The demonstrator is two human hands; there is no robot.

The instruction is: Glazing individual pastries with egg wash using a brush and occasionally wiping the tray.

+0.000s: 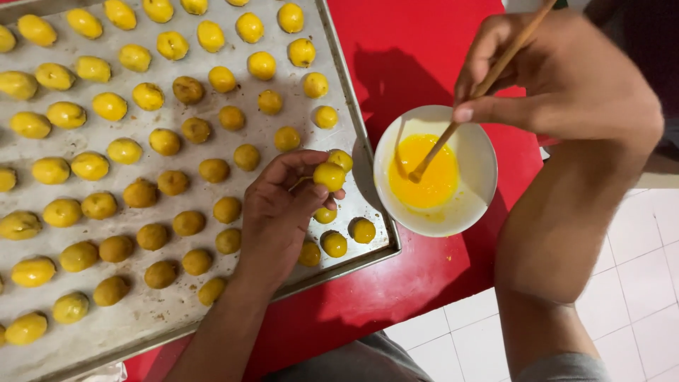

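From my remote seat I saw the left hand (279, 209) low in the middle of the frame, its fingertips pinched together around one glossy yellow pastry ball (329, 176), lifted just above the right end of the metal baking tray (364, 255). The ball sat between thumb and fingers, just beside the white bowl (481, 159) at centre right. The right hand (559, 78), in the upper right, had its fingers closed on a thin wooden brush handle (495, 71), which slanted down so that its tip rested in the yellow egg wash (428, 177) inside the bowl. The bowl stood on the red table (403, 56), touching or nearly touching the tray's right rim; I could not tell which.

The tray filled the left half of the frame, covered in rows of small balls: shiny yellow ones (92, 166) along the left and top, duller brown ones (187, 223) nearer the left hand. White floor tiles (636, 297) showed at lower right.
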